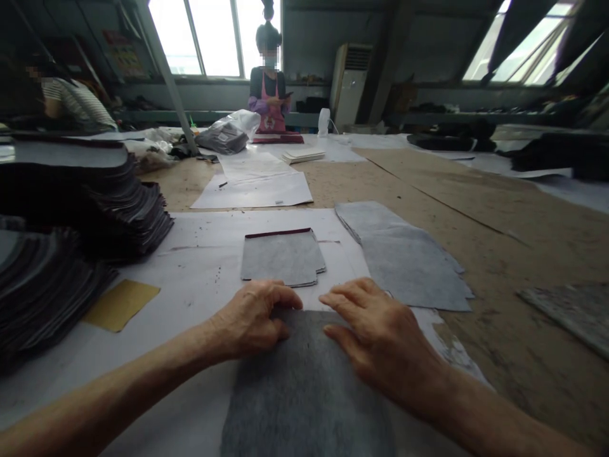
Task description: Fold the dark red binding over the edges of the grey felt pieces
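A grey fabric piece lies in front of me, running out of the bottom of the view. At its far edge, my left hand is curled, thumb on top and fingers bent over the edge. Opposite it, my right hand has the same edge between its thumb and longer, straighter fingers. The fingers' undersides are hidden. Just beyond my hands rests a smaller grey panel with a dark red strip along its far side and a notched corner. Several grey fabric pieces lie stacked to the right.
Tall stacks of dark fabric stand at the left, beside a yellow card. White paper covers part of the brown table. A grey felt-like piece lies far right. Across the table stands a person in a pink apron.
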The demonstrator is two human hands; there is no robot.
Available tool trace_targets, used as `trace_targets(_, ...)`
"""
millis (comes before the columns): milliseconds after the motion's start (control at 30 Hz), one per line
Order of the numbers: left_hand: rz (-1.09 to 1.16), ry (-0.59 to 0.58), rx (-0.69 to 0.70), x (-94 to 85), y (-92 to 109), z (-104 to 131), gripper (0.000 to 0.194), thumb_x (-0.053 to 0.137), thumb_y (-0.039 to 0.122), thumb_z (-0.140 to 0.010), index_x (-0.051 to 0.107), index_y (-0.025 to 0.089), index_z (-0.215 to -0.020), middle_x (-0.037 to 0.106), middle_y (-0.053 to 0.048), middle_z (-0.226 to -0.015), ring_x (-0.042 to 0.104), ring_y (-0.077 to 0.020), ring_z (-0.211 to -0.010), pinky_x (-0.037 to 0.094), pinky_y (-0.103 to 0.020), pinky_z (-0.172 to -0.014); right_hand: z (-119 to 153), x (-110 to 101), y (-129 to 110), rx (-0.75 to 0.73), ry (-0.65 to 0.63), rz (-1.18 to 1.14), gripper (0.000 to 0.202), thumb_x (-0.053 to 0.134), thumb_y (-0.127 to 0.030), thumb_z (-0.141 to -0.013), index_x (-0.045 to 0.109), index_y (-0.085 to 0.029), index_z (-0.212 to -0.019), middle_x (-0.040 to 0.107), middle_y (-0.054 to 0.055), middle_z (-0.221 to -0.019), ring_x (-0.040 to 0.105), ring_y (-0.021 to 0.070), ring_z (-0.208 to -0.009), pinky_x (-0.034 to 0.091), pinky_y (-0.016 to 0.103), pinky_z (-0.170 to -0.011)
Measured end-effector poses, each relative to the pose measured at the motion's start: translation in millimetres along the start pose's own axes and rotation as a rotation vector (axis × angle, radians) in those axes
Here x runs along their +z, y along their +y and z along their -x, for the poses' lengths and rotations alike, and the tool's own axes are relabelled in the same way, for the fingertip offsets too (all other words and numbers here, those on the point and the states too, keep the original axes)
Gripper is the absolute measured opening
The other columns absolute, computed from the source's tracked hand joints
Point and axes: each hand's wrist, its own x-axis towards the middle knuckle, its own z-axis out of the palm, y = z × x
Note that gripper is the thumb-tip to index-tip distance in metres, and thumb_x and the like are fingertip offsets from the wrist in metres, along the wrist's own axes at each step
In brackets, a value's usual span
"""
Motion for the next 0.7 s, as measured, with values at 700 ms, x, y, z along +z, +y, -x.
trace_targets(700, -0.318, -0.003, 0.693, 6.9, -25.7, 7.8, 0.037, 0.038, -0.001, -0.074, 0.057, 0.014, -0.102, 0.054, -0.007, -0.088, 0.046, -0.0173, -0.079, 0.044, -0.034, -0.075, 22.9, -3.2, 31.1, -0.366, -0.1, 0.165, 0.025, 0.037, -0.009, -0.088, 0.061, -0.011, -0.096, 0.059, 0.008, -0.081, 0.049, 0.0168, -0.074, 0.044, 0.032, -0.064)
